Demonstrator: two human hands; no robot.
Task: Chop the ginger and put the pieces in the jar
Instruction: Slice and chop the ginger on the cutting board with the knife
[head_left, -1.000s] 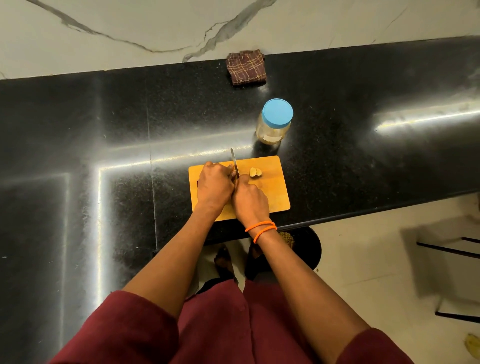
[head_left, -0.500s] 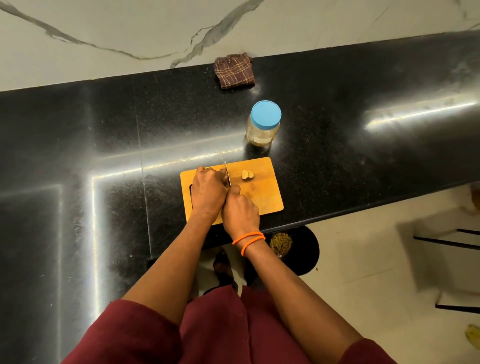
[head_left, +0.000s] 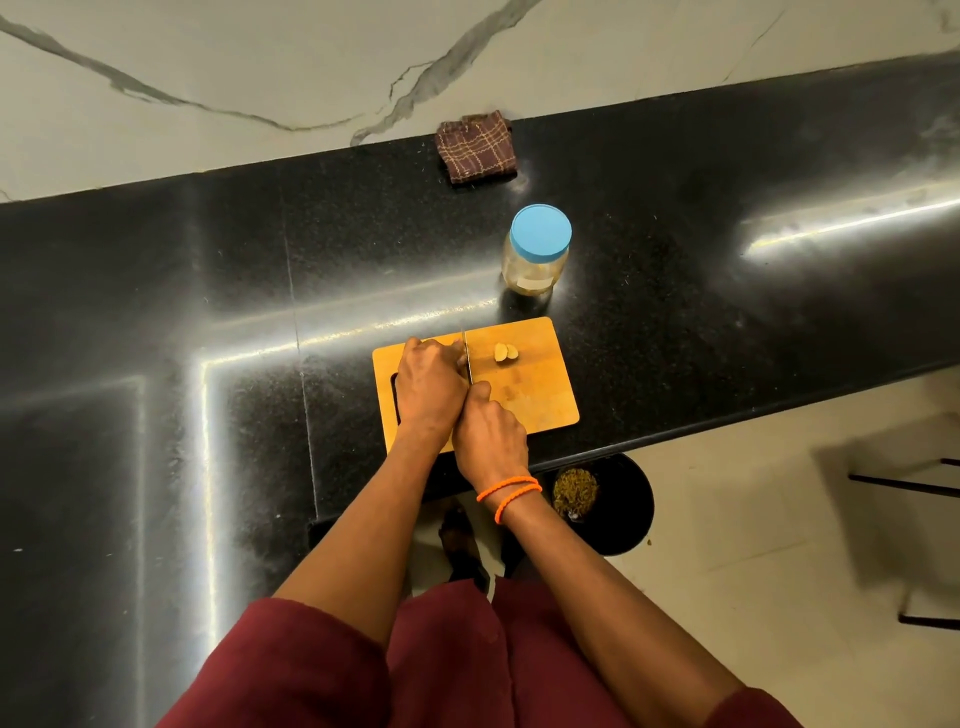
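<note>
Ginger pieces (head_left: 505, 352): two pale cut chunks, touching each other, on the far right part of the board, just right of the blade.
Uncut ginger: hidden under your left hand; you cannot tell its shape or how much of it there is.
Knife (head_left: 467, 358): thin blade edge-down on the board, pointing away from you, between your left fingers and the cut pieces. Handle buried in your right fist.
Right hand (head_left: 491, 434): fingers wrapped tight round the knife handle, thumb up near the blade's base; two orange bands (head_left: 508, 493) on the wrist.
Left hand (head_left: 428, 384): knuckles up, fingers curled down onto the board right beside the blade; what they pin is not visible.
Cutting board (head_left: 540, 405): light wood, handle slot at its left end, lying near the counter's front edge.
Jar (head_left: 536, 249): clear, blue lid on, upright just beyond the board's far right corner, apart from it.
Counter (head_left: 156, 312): black polished stone, light streaks across it.
Cloth (head_left: 475, 147): folded brown check, at the back against the marble wall.
Below the edge: a black bin (head_left: 618, 509) on the floor with yellowish scraps inside.
</note>
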